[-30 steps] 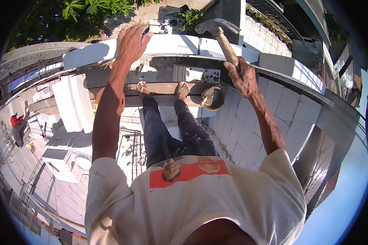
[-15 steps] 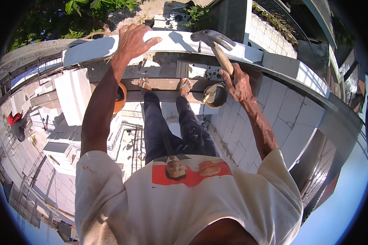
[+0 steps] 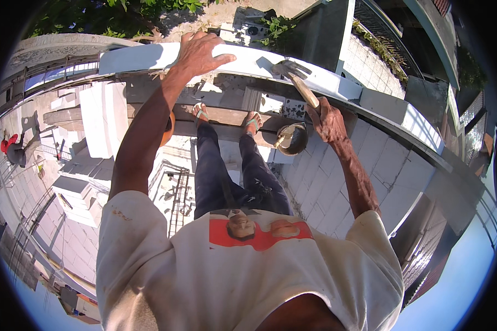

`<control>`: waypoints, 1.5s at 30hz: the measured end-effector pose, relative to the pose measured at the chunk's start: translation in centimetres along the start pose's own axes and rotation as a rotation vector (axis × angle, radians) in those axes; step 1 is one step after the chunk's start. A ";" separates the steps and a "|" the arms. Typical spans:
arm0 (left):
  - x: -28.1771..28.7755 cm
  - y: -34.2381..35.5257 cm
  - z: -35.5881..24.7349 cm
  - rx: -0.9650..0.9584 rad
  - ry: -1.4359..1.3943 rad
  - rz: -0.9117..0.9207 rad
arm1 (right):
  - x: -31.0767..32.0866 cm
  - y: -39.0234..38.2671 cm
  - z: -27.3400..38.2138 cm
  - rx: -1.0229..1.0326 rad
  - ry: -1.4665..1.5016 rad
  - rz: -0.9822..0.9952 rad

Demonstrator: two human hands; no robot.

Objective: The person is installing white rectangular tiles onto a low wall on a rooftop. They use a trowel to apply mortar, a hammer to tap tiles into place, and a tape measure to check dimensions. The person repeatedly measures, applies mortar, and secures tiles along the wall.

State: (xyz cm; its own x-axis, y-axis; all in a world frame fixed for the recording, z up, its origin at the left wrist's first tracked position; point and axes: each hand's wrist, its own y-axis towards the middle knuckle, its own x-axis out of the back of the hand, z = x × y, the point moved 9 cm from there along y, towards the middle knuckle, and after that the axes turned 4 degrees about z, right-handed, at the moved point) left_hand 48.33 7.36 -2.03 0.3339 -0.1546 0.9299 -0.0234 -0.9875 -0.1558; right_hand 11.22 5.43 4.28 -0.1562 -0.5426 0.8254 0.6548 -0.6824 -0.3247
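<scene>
Two bare hands are up: the left hand (image 3: 201, 52) and the right hand (image 3: 327, 118). One wooden-handled hammer (image 3: 298, 83). One metal bowl (image 3: 291, 138). One orange bucket (image 3: 170, 128). Two sandalled feet on one wooden plank (image 3: 226, 116). One person in red (image 3: 12, 148) far below.

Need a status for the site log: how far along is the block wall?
Done: the wall stands many courses high below the person, and white blocks sit along its top. In hand: the left hand presses the top block while the right hand holds a hammer in a closed grip over it. Left: blocks are stacked by the plank, unlaid; a pan stands near the feet.
</scene>
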 end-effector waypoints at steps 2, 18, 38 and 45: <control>0.3 -0.3 0.0 0.036 -0.004 0.050 | 1.1 -0.6 2.2 -0.047 0.067 -0.040; 5.1 -7.8 4.9 0.178 -0.032 -0.074 | -1.8 1.1 8.0 -0.125 0.279 0.093; 0.9 -15.4 11.2 0.974 -1.843 -0.876 | -17.8 10.4 21.8 0.154 0.089 0.591; -1.8 -14.2 12.0 0.894 -1.847 -1.134 | -26.9 17.9 26.5 0.412 -0.274 0.632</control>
State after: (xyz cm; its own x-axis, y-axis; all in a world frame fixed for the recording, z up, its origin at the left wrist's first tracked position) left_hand 59.30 22.00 -5.52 0.1051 0.9231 -0.3699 0.8041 -0.2977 -0.5146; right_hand 46.71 20.79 -11.49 0.4874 -0.5898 0.6438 0.7876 -0.0213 -0.6158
